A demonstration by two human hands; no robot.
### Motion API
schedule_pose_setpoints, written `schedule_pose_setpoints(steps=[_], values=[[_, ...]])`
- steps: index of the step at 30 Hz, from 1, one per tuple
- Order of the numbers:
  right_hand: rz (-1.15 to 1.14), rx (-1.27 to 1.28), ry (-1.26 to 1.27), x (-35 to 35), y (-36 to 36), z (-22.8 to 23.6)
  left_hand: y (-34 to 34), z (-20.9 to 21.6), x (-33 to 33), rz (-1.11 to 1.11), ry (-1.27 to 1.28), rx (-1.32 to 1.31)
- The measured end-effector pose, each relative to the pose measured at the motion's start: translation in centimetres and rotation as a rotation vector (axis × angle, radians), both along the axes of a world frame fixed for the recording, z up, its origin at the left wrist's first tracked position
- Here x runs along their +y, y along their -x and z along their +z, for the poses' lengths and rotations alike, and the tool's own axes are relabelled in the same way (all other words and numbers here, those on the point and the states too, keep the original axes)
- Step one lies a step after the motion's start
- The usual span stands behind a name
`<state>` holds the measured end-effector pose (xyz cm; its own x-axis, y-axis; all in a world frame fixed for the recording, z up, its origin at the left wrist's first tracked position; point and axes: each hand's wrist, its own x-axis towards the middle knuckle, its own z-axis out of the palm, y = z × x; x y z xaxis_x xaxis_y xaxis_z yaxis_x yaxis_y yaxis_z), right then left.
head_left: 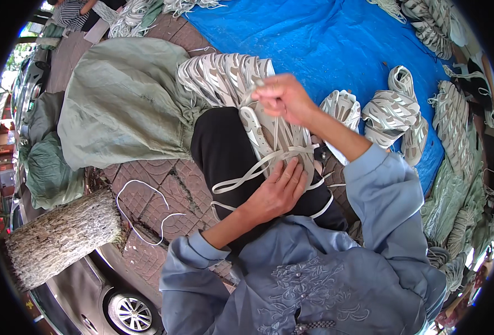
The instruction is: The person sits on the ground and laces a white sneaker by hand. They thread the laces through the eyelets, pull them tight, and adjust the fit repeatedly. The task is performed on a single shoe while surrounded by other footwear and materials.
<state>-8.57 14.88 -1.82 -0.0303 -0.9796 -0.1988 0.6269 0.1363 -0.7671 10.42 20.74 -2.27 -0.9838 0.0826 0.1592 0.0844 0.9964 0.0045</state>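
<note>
A beige and white shoe upper [253, 129] lies across my lap, on black trousers. My left hand [277, 192] rests on its near end, fingers stretched flat over the beige fabric, close to where the laces cross. Cream shoelace [236, 183] loops out to the left over my knee. Above the far end of the upper, my right hand [285, 99] is closed in a pinch on a shoelace, which runs taut down to the upper. That hand is slightly blurred. Just beyond it sits a stacked row of similar uppers [219, 75].
More uppers [389, 114] lie on a blue tarp [319, 39] ahead and right. A large grey-green sack [127, 100] stands left. A loose lace [159, 195] lies on the brick paving, near a tree trunk [63, 234] and a parked car [113, 290]. Other people are at the edges.
</note>
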Motion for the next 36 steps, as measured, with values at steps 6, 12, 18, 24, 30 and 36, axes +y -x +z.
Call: schedule_pose_setpoints(steps=[6,12,18,24,30,36], values=[[-0.077,0.211,0.169,-7.0,7.9,1.7,-4.5,0.7,0.6,-0.043,-0.124,0.113],[-0.3,0.274,0.167,-12.6,21.9,3.8,-5.0,-1.2,1.2,0.005,-0.264,0.159],[-0.522,0.386,0.137,-11.4,26.9,7.2,-4.8,-1.7,0.2,0.002,-0.323,0.176],[-0.404,0.458,0.202,-11.1,23.4,9.3,-4.0,-0.5,0.2,-0.015,-0.474,0.016],[-0.242,0.479,0.207,-8.4,16.9,9.9,-2.8,0.5,0.1,0.554,-0.647,0.327],[-0.248,0.558,0.231,-5.9,13.7,11.5,-0.5,-0.8,-0.1,0.677,-0.387,0.311]])
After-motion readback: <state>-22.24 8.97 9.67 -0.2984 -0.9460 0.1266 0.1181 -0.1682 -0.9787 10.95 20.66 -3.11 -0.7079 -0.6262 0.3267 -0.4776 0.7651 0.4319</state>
